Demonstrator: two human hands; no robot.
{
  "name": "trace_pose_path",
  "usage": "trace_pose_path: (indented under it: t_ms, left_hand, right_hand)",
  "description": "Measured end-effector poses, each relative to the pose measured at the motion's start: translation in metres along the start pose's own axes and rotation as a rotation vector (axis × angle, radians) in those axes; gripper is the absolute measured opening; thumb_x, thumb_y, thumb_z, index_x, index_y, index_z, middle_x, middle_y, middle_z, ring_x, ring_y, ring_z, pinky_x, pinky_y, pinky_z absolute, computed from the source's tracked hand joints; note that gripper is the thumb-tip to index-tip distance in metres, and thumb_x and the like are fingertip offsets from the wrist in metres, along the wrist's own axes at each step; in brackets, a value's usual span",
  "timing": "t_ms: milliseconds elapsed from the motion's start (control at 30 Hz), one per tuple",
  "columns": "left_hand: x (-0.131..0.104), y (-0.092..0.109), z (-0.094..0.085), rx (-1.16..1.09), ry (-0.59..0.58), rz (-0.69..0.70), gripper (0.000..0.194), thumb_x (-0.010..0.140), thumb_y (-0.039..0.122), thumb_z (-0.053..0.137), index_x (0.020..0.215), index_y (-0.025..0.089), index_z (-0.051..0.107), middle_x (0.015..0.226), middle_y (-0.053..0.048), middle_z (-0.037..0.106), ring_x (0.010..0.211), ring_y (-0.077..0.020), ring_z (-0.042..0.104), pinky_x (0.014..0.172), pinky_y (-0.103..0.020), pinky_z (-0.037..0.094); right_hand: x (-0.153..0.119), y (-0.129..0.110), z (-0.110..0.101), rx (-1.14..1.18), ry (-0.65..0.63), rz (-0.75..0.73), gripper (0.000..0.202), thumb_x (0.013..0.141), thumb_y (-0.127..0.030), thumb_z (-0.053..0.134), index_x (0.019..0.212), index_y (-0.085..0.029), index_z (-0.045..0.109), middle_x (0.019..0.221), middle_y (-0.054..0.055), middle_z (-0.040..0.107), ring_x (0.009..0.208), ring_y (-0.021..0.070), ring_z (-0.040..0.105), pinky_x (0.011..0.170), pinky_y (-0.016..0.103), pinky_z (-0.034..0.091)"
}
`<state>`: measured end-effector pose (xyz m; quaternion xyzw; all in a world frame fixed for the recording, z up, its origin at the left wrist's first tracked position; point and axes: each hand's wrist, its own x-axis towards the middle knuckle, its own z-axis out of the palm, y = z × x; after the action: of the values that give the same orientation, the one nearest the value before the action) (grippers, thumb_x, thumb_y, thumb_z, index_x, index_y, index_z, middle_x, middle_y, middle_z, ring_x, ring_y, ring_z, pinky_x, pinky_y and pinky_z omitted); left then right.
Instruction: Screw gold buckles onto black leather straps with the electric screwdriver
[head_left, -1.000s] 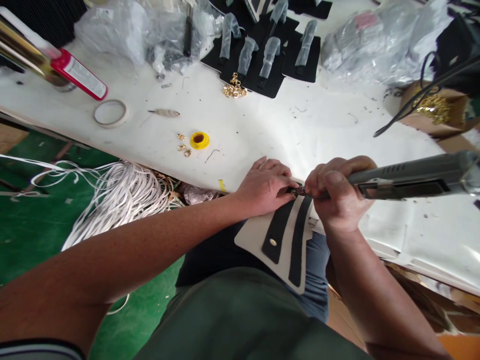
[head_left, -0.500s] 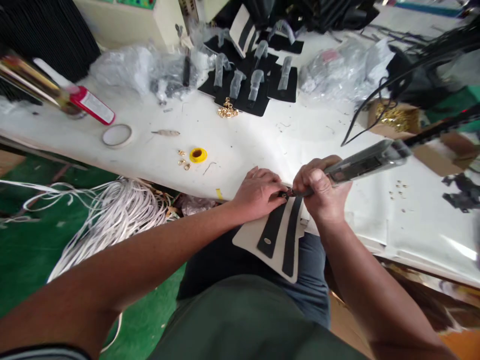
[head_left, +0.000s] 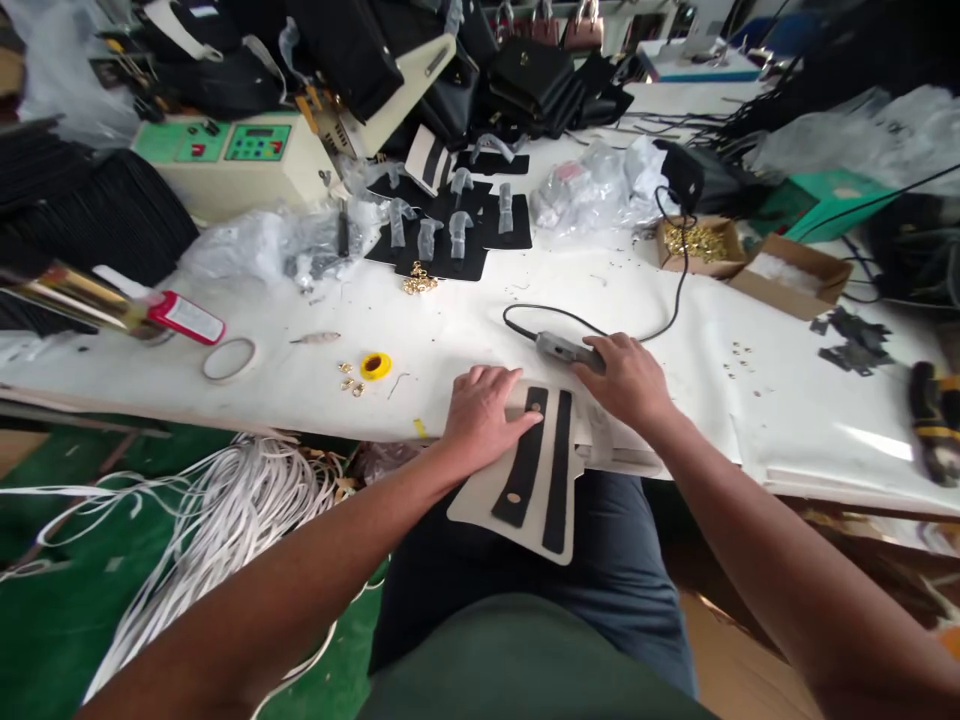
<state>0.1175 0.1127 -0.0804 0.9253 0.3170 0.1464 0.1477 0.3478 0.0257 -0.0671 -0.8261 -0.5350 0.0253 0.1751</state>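
My left hand [head_left: 484, 415] lies flat with its fingers stretched over a beige panel [head_left: 540, 475] that bears two black strips. The thumb rests by a small round fastener near the far end of one strip; another round fastener sits nearer me. The panel overhangs the table's front edge, above my lap. My right hand [head_left: 630, 380] grips the near end of a grey corded electric screwdriver [head_left: 561, 348], which lies low over the tabletop, right of the panel. Its bit end is hidden by the hand. A black cord runs from its far end.
A yellow tape roll [head_left: 375, 366], gold rings [head_left: 351, 384] and a white tape roll [head_left: 229, 359] lie left. Black pieces with wrapped handles [head_left: 459, 240] are behind, beside gold hardware [head_left: 418, 280]. Open boxes [head_left: 701, 245] stand right. White cords [head_left: 217, 540] heap below.
My right hand has swung the screwdriver off the panel and lowered it to the table, turned round. The left hand has flattened out, uncovering the far fastener. The view has tilted up.
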Motion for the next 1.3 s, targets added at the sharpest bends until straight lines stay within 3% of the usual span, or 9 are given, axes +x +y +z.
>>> trace_pose_path:
  t_ms: [133,267,433,567,700,867,933,1067,1300]
  left_hand:
    - [0.000,-0.002,0.005,-0.077,0.081,0.030,0.078,0.080,0.039,0.087,0.147,0.023,0.051,0.131,-0.012,0.062,0.123,-0.0323,0.060,0.106,-0.051,0.053]
    - [-0.005,-0.004,0.011,-0.191,0.169,0.126,0.085,0.080,0.024,0.087,0.152,0.027,0.042,0.129,-0.009,0.057,0.118,-0.0263,0.065,0.102,-0.043,0.060]
    - [-0.015,-0.005,0.013,-0.138,0.261,0.275,0.076,0.088,0.024,0.082,0.153,0.027,0.041,0.124,-0.010,0.058,0.111,-0.0246,0.068,0.098,-0.041,0.063]
    - [-0.022,-0.004,0.012,-0.098,0.260,0.351,0.066,0.090,0.027,0.080,0.147,0.028,0.048,0.115,-0.007,0.060,0.100,-0.0221,0.070,0.090,-0.036,0.065]
    - [-0.027,-0.001,0.014,-0.170,0.320,0.266,0.080,0.085,0.028,0.086,0.152,0.027,0.042,0.119,-0.009,0.063,0.108,-0.0245,0.070,0.094,-0.038,0.065]
    - [-0.032,0.005,0.013,-0.513,0.236,-0.035,0.093,0.082,0.032,0.089,0.158,0.024,0.035,0.116,-0.009,0.067,0.103,-0.0217,0.071,0.087,-0.034,0.064]
    - [-0.030,0.006,0.008,-0.591,0.181,-0.083,0.080,0.083,0.029,0.088,0.151,0.023,0.046,0.107,-0.006,0.071,0.093,-0.0174,0.073,0.082,-0.029,0.063]
    - [-0.019,0.008,-0.006,-0.586,0.066,0.034,0.025,0.083,0.021,0.087,0.100,0.021,0.070,0.087,-0.001,0.075,0.079,-0.0136,0.073,0.076,-0.025,0.060]
    - [-0.013,0.011,-0.017,-0.689,0.007,0.047,0.015,0.084,0.018,0.086,0.090,0.019,0.072,0.081,-0.001,0.077,0.074,-0.0132,0.074,0.070,-0.023,0.059]
  right_hand:
    - [-0.030,-0.008,0.004,0.130,0.200,-0.190,0.039,0.097,-0.043,0.067,0.129,-0.021,0.070,0.124,0.015,0.070,0.112,0.0347,0.064,0.092,0.050,0.051]
    - [-0.055,-0.021,0.001,0.159,0.153,-0.305,0.042,0.097,-0.044,0.069,0.133,-0.021,0.067,0.130,0.015,0.071,0.115,0.0376,0.062,0.092,0.055,0.051]
    - [-0.056,-0.025,0.011,0.293,0.018,-0.361,0.053,0.098,-0.041,0.070,0.144,-0.015,0.059,0.136,0.018,0.067,0.119,0.0359,0.061,0.097,0.053,0.052]
    - [-0.053,-0.021,0.020,0.442,-0.036,-0.328,0.037,0.095,-0.036,0.076,0.126,-0.019,0.066,0.108,0.011,0.074,0.101,0.0305,0.065,0.089,0.048,0.051]
    - [-0.057,-0.019,0.020,0.596,0.004,-0.340,0.016,0.095,-0.027,0.075,0.098,-0.021,0.061,0.084,0.004,0.067,0.082,0.0219,0.060,0.077,0.039,0.046]
    - [-0.060,-0.017,0.016,0.676,0.016,-0.412,0.016,0.096,-0.020,0.073,0.095,-0.023,0.057,0.083,0.003,0.067,0.078,0.0194,0.059,0.074,0.036,0.045]
    - [-0.060,-0.016,0.015,0.701,0.002,-0.439,0.017,0.096,-0.016,0.072,0.096,-0.023,0.056,0.083,0.003,0.067,0.077,0.0190,0.059,0.074,0.036,0.046]
    - [-0.061,-0.013,0.013,0.715,-0.016,-0.507,0.020,0.095,-0.011,0.067,0.104,-0.024,0.056,0.085,0.003,0.068,0.078,0.0201,0.059,0.076,0.038,0.048]
    - [-0.067,-0.010,0.014,0.735,0.016,-0.568,0.016,0.096,-0.014,0.063,0.106,-0.025,0.058,0.089,0.005,0.070,0.083,0.0225,0.061,0.076,0.039,0.050]
